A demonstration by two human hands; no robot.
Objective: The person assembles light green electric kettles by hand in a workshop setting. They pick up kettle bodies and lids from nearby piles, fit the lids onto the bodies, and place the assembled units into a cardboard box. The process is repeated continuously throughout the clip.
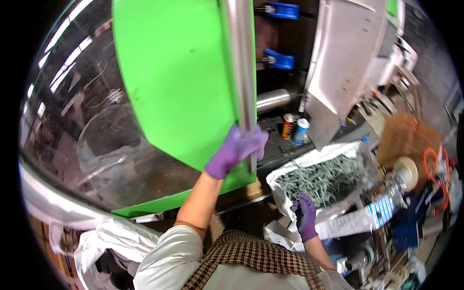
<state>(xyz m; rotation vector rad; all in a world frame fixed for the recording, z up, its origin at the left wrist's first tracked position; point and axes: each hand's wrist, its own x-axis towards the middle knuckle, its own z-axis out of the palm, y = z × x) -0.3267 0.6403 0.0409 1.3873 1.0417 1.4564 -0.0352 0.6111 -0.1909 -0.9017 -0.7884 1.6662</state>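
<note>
A large bright green machine door (174,82) with a dark see-through window (96,145) fills the left and middle. Along its right edge runs a long upright metal bar handle (240,63). My left hand (237,147), in a purple glove, is wrapped round the lower part of this handle. My right hand (305,217), also purple-gloved with dark-stained fingers, hangs lower right beside a white-lined bin (275,176). Its fingers are curled in, and what they hold, if anything, is hidden. Thin grey-green strip-like pieces (324,179) fill the bin.
Right of the door, the machine's opening shows blue fittings (280,60) and a metal cylinder (273,100). Two spray cans (300,131) stand on its ledge. Cardboard (408,140), a white-and-blue box (357,223) and an orange hose (427,166) clutter the right. A white sack (113,237) sits lower left.
</note>
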